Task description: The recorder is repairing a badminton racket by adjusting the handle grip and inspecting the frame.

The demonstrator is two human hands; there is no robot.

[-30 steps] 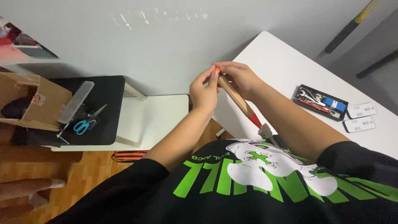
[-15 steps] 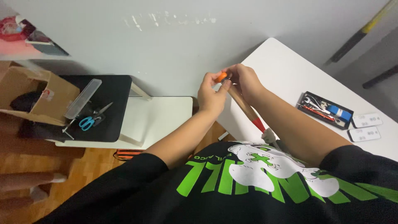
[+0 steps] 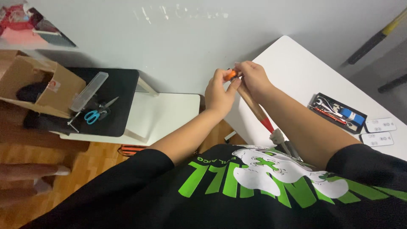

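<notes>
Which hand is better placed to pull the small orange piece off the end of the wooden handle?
Probably the left hand: its fingertips pinch the orange piece, while the right hand steadies the wooden handle.

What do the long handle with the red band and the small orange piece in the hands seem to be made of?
Long handle with the red band: apparently wood, brown with a smooth, lightly glossy finish, painted red near its lower end. Small orange piece: probably plastic or rubber, uniformly bright; too small to be sure.

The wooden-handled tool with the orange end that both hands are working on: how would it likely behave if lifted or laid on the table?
The wooden-handled tool looks stiff. With its metal-looking head near the shirt, it is probably head-heavy. The left hand and right hand pinch its orange end, which may be slippery.
</notes>
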